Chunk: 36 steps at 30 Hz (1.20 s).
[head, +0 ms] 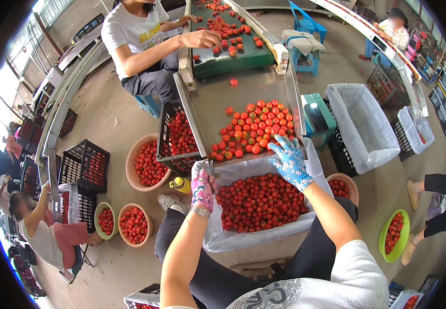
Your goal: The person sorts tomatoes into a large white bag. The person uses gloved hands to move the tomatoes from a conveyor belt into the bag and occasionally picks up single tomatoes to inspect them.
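Observation:
My right hand, in a blue floral glove, spreads its fingers over the lower right edge of the cherry tomatoes. These red tomatoes are heaped at the near end of a sloping metal chute. Below the chute's lip stands a crate with a white liner, filled with darker red tomatoes. At the chute's lower left corner is my left hand, in a pink patterned glove, beside the crate's rim. Its fingers are partly hidden, so what it grips cannot be told.
A green conveyor belt carries tomatoes above the chute; a co-worker's hand reaches over it. On the left stand a black crate, a pink basin and a yellow bottle. A lined crate and a phone are on the right.

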Available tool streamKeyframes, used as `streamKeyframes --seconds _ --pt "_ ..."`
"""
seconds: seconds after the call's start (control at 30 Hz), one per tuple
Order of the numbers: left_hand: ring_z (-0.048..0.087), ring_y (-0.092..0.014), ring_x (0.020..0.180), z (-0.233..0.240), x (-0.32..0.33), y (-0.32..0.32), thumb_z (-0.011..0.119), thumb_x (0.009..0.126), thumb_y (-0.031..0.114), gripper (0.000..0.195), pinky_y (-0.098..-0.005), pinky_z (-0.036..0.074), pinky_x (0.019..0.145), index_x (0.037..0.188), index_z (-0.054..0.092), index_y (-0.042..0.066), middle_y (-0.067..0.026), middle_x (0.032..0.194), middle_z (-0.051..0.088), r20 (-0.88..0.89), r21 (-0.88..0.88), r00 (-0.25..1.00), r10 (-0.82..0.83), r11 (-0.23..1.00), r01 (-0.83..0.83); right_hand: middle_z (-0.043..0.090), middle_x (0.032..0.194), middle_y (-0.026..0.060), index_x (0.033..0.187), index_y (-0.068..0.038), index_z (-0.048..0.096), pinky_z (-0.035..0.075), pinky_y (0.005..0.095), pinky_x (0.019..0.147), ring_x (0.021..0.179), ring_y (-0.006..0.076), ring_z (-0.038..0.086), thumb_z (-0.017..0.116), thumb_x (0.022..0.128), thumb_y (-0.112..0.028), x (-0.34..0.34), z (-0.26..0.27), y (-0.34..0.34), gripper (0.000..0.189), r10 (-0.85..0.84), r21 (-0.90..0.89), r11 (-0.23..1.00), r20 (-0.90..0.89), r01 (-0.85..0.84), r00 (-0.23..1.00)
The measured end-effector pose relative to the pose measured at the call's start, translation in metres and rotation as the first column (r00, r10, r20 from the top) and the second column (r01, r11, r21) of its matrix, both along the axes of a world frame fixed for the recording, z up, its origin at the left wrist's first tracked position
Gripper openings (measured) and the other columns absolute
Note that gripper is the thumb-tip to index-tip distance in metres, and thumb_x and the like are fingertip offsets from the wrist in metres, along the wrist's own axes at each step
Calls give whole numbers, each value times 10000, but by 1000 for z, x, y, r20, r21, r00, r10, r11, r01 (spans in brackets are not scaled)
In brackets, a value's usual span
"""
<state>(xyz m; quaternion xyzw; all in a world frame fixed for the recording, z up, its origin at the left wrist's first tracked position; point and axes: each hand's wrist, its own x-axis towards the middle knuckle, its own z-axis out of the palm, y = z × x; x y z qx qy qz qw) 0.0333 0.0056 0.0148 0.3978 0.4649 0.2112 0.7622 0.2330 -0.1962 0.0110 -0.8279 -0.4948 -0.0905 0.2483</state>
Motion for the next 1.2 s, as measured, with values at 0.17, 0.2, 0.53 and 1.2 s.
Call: streamKeyframes --seconds 0.17,0.2,0.53,1.2 --pt "408 -116 416 -4 -2 3 436 963 303 232 -264 333 359 781 442 159 30 570 450 -15 -23 1000 -10 1000 9 423 1357 135 1148 -88 587 216 530 1071 1254 342 383 660 782 -206 -6 2 2 391 12 27 1000 -5 -11 1000" --pt "413 -121 422 -4 -4 3 435 962 311 226 -264 328 375 787 443 168 28 579 461 -19 -27 1000 -14 1000 13 419 1361 134 1156 -91 582 217 533 1071 1260 348 374 666 778 -199 -8 3 3 402 17 40 999 6 -17 1000" --pt "384 -118 399 0 0 0 425 966 307 253 -266 313 359 758 427 161 31 547 437 -18 -26 1000 10 1000 -10 373 1398 124 1224 -119 548 209 513 1093 1311 335 311 714 726 -195 -17 15 10 530 138 49 989 -14 -137 990" --pt "405 -126 397 -7 -7 6 453 955 286 215 -262 318 359 785 444 155 21 571 458 39 -51 999 12 999 -10 436 1355 139 1167 -85 575 179 529 1098 1277 338 366 687 756 -254 -37 3 15 458 267 -13 963 -83 -269 960"
